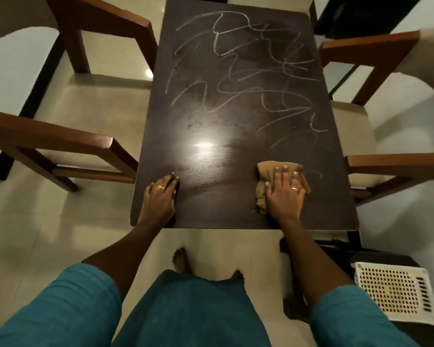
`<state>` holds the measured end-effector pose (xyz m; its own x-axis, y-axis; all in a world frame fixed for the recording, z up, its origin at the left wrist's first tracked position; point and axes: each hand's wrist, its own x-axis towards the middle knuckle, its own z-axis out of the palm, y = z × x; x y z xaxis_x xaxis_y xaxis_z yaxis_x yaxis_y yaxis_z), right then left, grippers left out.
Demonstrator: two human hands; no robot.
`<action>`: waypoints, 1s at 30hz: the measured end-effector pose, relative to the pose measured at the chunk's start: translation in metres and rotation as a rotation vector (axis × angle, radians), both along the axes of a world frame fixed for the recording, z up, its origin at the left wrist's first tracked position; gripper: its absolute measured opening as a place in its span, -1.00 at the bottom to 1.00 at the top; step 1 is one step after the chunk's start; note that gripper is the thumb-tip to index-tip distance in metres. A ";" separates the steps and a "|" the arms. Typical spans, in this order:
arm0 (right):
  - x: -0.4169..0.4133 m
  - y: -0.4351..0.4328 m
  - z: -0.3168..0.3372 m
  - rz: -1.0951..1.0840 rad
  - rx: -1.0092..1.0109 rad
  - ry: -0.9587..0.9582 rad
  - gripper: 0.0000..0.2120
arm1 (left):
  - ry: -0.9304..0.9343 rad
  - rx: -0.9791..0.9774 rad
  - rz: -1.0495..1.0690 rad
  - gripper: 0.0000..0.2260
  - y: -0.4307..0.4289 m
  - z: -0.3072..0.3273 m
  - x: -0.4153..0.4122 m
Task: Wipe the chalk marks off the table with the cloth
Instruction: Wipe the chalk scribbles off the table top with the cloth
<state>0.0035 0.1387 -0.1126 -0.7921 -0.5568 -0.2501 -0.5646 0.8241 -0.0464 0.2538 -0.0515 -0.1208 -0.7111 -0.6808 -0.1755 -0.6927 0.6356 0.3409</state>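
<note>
A dark rectangular table fills the middle of the view. Pale chalk scribbles cover its far half and run down the right side to about mid-table. The near strip looks bare and glossy, with a lamp glare on it. My right hand lies flat with fingers spread on a crumpled tan cloth, pressing it onto the table near the front right. My left hand rests on the table near the front left edge, fingers together, holding nothing.
Wooden chairs with pale seats stand along both sides, one on the left and one on the right. A white perforated basket sits on a dark object on the floor at lower right. My bare feet stand on pale tiles.
</note>
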 end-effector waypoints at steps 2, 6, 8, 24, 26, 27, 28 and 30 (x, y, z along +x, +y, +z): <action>-0.021 0.024 0.003 -0.113 -0.013 -0.006 -0.46 | 0.000 0.000 -0.057 -0.57 0.008 0.000 -0.011; -0.014 0.028 0.004 -0.299 -0.044 -0.042 -0.45 | -0.012 -0.005 -0.165 -0.55 0.022 -0.001 -0.025; 0.003 0.007 0.003 -0.349 -0.069 -0.071 -0.46 | -0.007 0.013 -0.155 -0.50 0.024 0.001 -0.027; 0.069 -0.035 -0.007 0.483 -0.101 -0.140 -0.44 | 0.041 0.066 -0.127 -0.51 0.001 0.002 -0.051; 0.043 -0.019 -0.003 0.314 -0.105 -0.124 -0.40 | 0.041 0.045 -0.153 -0.52 0.003 0.000 -0.056; 0.024 -0.007 -0.002 0.226 -0.104 -0.103 -0.39 | 0.039 0.057 -0.161 -0.54 0.005 0.000 -0.064; 0.003 0.008 -0.003 0.145 -0.102 -0.075 -0.41 | 0.035 0.070 -0.167 -0.55 0.009 0.000 -0.075; -0.038 0.039 -0.004 0.011 -0.089 -0.022 -0.45 | 0.027 0.062 -0.172 -0.55 0.014 -0.001 -0.092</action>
